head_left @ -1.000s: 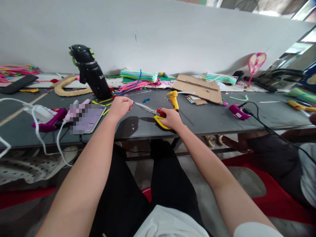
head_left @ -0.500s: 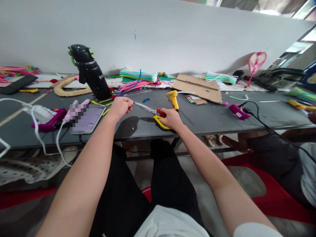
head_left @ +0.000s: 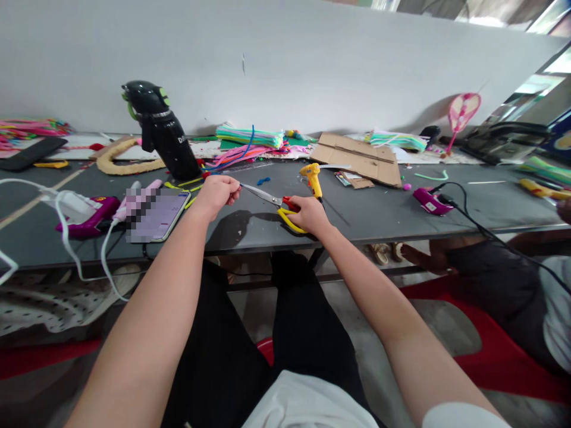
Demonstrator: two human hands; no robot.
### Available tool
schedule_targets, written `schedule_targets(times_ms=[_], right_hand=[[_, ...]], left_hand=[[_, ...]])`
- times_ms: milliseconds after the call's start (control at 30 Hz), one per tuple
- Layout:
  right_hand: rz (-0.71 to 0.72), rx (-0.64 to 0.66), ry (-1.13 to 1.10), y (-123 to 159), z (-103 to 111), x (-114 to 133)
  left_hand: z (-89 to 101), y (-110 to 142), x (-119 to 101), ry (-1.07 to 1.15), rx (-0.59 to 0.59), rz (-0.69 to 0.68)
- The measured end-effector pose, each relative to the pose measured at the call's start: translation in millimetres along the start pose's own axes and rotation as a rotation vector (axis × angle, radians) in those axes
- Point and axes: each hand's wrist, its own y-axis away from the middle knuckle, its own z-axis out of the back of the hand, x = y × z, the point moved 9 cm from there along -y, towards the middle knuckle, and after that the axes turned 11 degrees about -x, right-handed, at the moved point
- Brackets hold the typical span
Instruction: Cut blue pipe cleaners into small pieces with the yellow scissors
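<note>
My right hand (head_left: 310, 213) is closed around the red and yellow handles of a pair of scissors (head_left: 267, 197), whose blades point left. Pinched in my left hand (head_left: 219, 195) is the end of a short blue pipe cleaner (head_left: 241, 185), mostly hidden by the fingers. The scissor tips reach right up to it, above the grey table. Several small blue pieces (head_left: 263, 181) lie together just beyond the blades. Behind the right hand stands a yellow glue gun (head_left: 311, 176).
A black bottle (head_left: 172, 139) and a phone (head_left: 167, 217) are at left, beside a purple power socket (head_left: 96, 215) with white cables. Farther back lie bundled pipe cleaners (head_left: 250, 136) and cardboard (head_left: 357, 159). Another purple socket (head_left: 432, 202) and a seated person are at right.
Both hands keep nearly the same place and grip. The scissors and the blue piece show no clear movement; the whole view shifts very slightly.
</note>
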Motion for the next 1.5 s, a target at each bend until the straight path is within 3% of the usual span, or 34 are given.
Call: schedule_targets(times_ms=[467, 567, 800, 933, 1067, 1133, 1267, 1367, 1433, 1500], right_hand=[[-0.04, -0.009, 0.093, -1.5, 4.0, 0.2], [-0.028, -0.012, 0.095, -1.0, 3.3, 0.6], [-0.013, -0.001, 0.101, 0.1, 3.0, 0.7], [-0.014, 0.015, 0.11, 0.0, 3.1, 2.6], [-0.016, 0.025, 0.117, 0.0, 3.2, 3.8], [-0.009, 0.019, 0.119, -0.3, 3.0, 3.8], [0.0, 0.019, 0.133, -0.6, 1.0, 2.2], [-0.007, 0.0, 0.131, -0.6, 2.6, 1.9], [-0.02, -0.027, 0.119, -0.5, 5.7, 1.9], [-0.043, -0.061, 0.1, -0.6, 9.7, 0.8]], left_hand=[[14.3, -0.9, -1.8, -0.166, -0.03, -0.041], [34.3, -5.0, 3.8, -0.361, -0.036, -0.074], [101.6, -9.5, 15.4, -0.762, -0.074, -0.072], [124.2, -10.1, 23.6, -0.904, -0.05, -0.104], [132.4, -8.3, 31.6, -0.955, -0.039, -0.161], [138.1, -7.2, 32.3, -0.94, -0.083, -0.153], [156.0, -1.3, 22.3, -0.844, -0.299, -0.076], [153.4, 6.7, 8.2, -0.769, -0.388, -0.096], [134.7, 10.9, -7.5, -0.68, -0.343, -0.254], [117.3, 12.5, -11.0, -0.577, -0.302, -0.291]])
